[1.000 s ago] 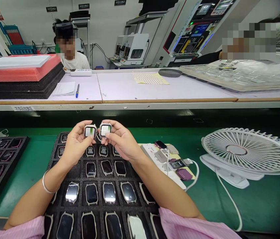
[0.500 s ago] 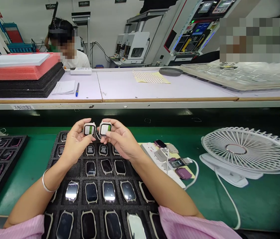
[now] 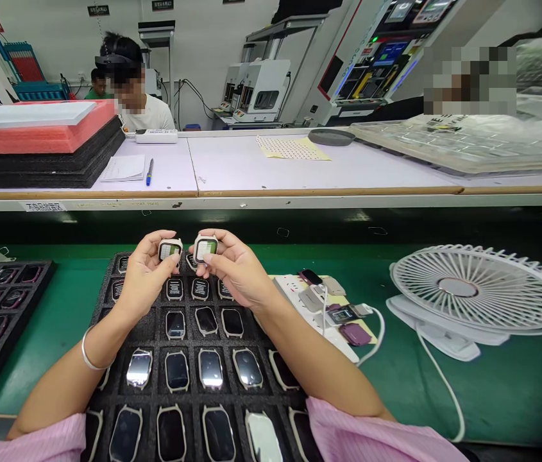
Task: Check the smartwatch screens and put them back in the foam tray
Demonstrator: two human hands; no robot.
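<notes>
My left hand (image 3: 148, 273) pinches a light-framed smartwatch body (image 3: 169, 249), its lit screen showing white and green. In my right hand (image 3: 232, 266) is a second smartwatch body (image 3: 204, 248) of the same kind, also lit, with the thumb on the lower part of its screen. The two are held side by side, slightly apart, above the far end of a black foam tray (image 3: 152, 333). Several strapless watch bodies lie face up in its compartments. Some near the far end show white text; most others have dark screens. My forearms hide part of the tray.
A second foam tray (image 3: 8, 321) of purplish watches sits at the left. On the right are a white power strip (image 3: 294, 292) with small devices and cables, and a white fan (image 3: 473, 292). A raised shelf (image 3: 232, 167) runs behind; a person (image 3: 148, 112) is beyond it.
The watch in my left hand has shifted slightly left and tilted, the thumb now over its corner. My right hand's watch has tilted a little. Both hands keep their grip.
</notes>
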